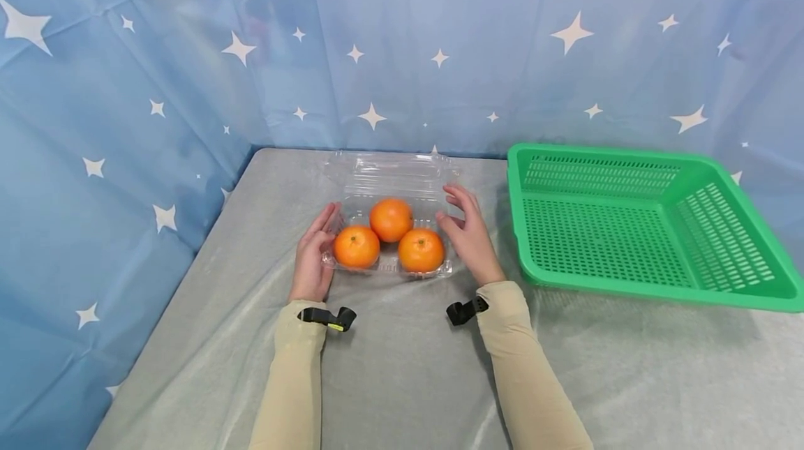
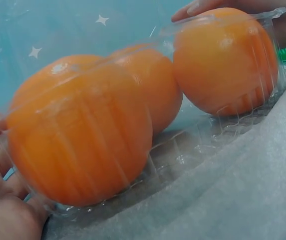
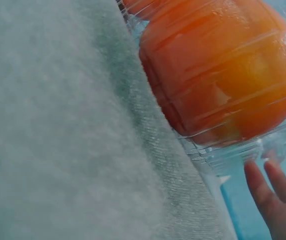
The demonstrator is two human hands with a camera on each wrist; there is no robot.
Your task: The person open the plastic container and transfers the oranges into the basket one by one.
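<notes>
A clear plastic clamshell box (image 1: 389, 265) lies on the table with its lid (image 1: 396, 171) folded back toward the curtain. Inside it are three oranges: one at the back (image 1: 391, 220), one front left (image 1: 356, 247) and one front right (image 1: 421, 250). My left hand (image 1: 313, 258) rests against the box's left side, its fingers extended along the wall. On the opposite side is my right hand (image 1: 467, 234), fingers loosely bent beside the box's right edge. In the right wrist view, the right fingertips (image 3: 255, 175) are close to the clear wall; whether they touch it I cannot tell.
A green plastic basket (image 1: 521, 241) with a slotted bottom stands to the right of the box. Grey cloth (image 1: 389, 366) covers the table. A blue curtain with white stars (image 1: 402, 52) hangs behind and at the left.
</notes>
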